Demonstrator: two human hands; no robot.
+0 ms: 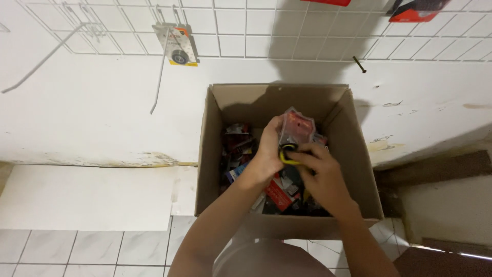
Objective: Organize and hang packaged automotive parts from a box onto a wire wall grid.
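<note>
One cardboard box [215,154]; two hands [266,154]; three hanging packets [177,45] on wall grid; boxed packets too jumbled to count.

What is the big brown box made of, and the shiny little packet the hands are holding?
The box looks like plain brown cardboard: matte, with folded flaps and creased edges. The packet, held by the left hand and right hand, seems to be clear glossy plastic over a red card, since light glints off it. The yellow and black part inside could be plastic or rubber; it is too small to tell.
</note>
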